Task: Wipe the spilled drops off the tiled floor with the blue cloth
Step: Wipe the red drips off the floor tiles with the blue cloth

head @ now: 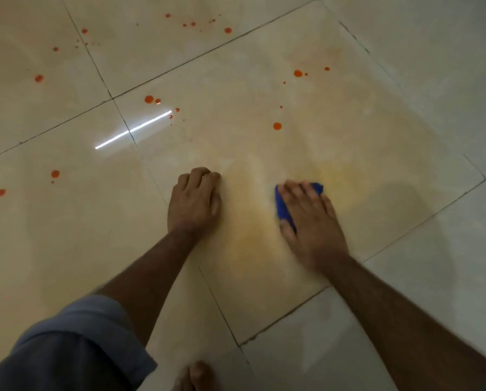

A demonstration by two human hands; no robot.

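Blue cloth (282, 208) is lying bunched under the right hand (310, 218) at centre right of the frame, showing only past the fingertips and beside the thumb. That hand is pressing it onto the tiled floor (405, 108) with fingers spread nearly flat, thumb curling along its edge. Beside it, the left hand (195, 201) is resting on the tile with fingers curled under, holding nothing. Orange-red drops (277, 126) are dotting the upper and left tiles (a yellowish smear is surrounding the cloth).

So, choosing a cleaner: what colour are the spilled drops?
Orange-red drops on the tiled floor, head view.
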